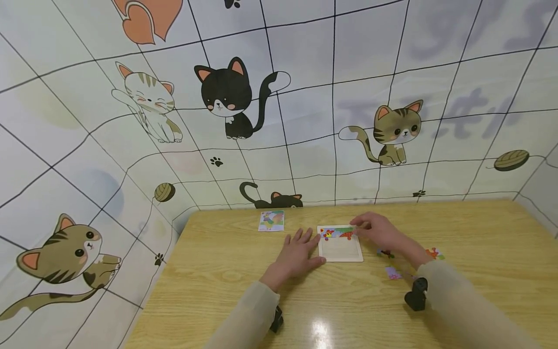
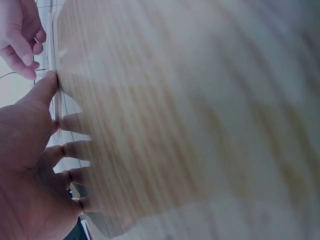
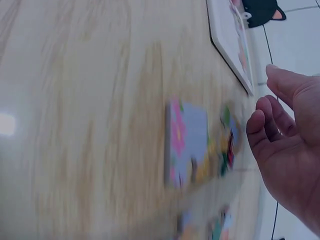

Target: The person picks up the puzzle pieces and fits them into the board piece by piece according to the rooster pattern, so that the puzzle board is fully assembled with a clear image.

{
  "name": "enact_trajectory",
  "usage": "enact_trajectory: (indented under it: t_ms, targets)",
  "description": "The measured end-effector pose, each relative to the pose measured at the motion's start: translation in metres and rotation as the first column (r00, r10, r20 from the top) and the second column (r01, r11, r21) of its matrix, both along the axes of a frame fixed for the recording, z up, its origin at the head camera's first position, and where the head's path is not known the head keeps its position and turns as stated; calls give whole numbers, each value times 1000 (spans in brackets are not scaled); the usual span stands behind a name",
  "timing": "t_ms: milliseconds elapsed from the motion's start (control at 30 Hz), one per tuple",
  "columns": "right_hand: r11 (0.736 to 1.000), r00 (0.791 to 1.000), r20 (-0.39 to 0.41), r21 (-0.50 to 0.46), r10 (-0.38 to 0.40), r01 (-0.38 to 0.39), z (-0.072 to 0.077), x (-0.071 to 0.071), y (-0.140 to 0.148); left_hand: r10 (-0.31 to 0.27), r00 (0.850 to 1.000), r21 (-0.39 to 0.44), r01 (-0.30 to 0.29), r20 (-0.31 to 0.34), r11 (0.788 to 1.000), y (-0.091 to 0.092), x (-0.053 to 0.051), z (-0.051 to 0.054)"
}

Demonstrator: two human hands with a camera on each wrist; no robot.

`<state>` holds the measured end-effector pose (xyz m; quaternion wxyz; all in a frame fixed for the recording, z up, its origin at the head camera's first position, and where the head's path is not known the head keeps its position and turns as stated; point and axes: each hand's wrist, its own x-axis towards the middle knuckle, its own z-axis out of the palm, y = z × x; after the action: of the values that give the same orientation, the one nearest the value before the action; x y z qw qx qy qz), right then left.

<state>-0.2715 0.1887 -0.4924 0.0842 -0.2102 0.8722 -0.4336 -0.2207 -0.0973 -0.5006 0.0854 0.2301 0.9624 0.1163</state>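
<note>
A pale square tray (image 1: 341,260) lies on the table, with a strip of colourful puzzle pieces (image 1: 337,233) along its far side. My left hand (image 1: 296,254) is spread flat at the tray's left side, thumb by the near left corner; in the left wrist view the thumb of the left hand (image 2: 25,150) meets the tray's edge (image 2: 56,60). My right hand (image 1: 381,232) reaches the tray's far right corner with its fingertips. In the right wrist view some fingers of the right hand (image 3: 300,140) are bent, and no piece shows in them.
Right of the tray lie loose pieces: a purple one (image 1: 393,273), a dark one (image 1: 385,253) partly under the right hand, and an orange one (image 1: 434,253) by the right wrist. A picture card (image 1: 271,221) lies at the back left, near the cat-patterned wall (image 1: 309,169).
</note>
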Motion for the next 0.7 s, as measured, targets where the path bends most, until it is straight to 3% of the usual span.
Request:
enact_trajectory:
  t_ms: [267, 700]
  targets:
    - [999, 1000, 2, 28, -22, 22, 7, 12, 37, -8, 1000, -8, 8, -5, 1000, 2, 1, -1]
    - [997, 999, 19, 69, 31, -32, 6, 34, 67, -13, 1000, 7, 13, -5, 1000, 1, 2, 3]
